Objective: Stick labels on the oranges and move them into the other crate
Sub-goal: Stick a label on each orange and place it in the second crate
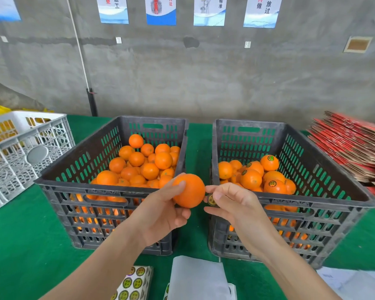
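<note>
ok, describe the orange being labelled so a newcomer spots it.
Two dark crates stand on the green table. Before the gap between them, the left hand holds one orange. Only it is outside a crate, the right hand pinching a label beside it.

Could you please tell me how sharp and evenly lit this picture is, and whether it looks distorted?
Head view: soft, even light, no harsh glare; the held orange is sharp; the red cardboard stack at the right edge is smeared; wide-angle bowing tilts the white crate.
</note>
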`<move>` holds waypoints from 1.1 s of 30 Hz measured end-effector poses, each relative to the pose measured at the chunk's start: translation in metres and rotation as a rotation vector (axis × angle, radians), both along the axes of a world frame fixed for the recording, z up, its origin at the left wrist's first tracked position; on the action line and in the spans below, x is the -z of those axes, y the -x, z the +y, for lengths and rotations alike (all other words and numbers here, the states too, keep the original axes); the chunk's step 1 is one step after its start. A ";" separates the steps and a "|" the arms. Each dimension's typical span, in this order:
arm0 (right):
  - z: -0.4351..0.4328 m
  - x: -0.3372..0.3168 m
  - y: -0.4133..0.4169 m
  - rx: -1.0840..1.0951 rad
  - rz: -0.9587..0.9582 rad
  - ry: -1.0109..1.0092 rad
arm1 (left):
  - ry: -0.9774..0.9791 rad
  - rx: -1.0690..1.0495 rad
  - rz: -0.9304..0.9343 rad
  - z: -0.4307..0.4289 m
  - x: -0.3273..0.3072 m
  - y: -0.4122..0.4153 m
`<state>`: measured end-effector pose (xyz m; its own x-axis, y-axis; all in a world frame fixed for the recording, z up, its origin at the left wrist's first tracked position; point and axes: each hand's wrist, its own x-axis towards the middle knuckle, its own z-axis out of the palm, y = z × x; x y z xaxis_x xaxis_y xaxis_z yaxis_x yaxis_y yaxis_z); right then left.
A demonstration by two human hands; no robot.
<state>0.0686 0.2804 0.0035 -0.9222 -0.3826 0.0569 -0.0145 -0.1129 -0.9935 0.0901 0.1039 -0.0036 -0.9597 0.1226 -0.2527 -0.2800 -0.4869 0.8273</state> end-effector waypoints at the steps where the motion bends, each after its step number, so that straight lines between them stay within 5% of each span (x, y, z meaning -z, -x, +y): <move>1: 0.001 -0.001 0.000 0.000 0.009 -0.030 | 0.026 -0.012 -0.009 0.001 0.000 0.001; 6: 0.000 -0.006 -0.001 0.008 0.207 -0.273 | 0.143 -0.045 -0.175 0.011 -0.001 0.004; 15: -0.009 -0.005 -0.005 -0.022 0.522 -0.514 | 0.226 0.067 -0.150 0.019 0.004 0.002; 23: -0.013 0.009 -0.010 0.122 0.722 -0.541 | 0.233 0.054 -0.168 0.020 0.010 0.003; 29: -0.004 0.014 -0.007 0.121 0.569 -0.434 | 0.304 0.113 -0.138 0.022 0.016 0.004; 33: 0.003 0.018 -0.007 0.072 0.673 -0.458 | 0.417 0.158 -0.085 0.032 0.008 0.010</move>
<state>0.0752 0.2835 -0.0141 -0.7696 -0.4430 0.4598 -0.6161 0.3262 -0.7169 0.0798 0.1358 -0.0116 -0.9112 0.1374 -0.3883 -0.3992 -0.0624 0.9147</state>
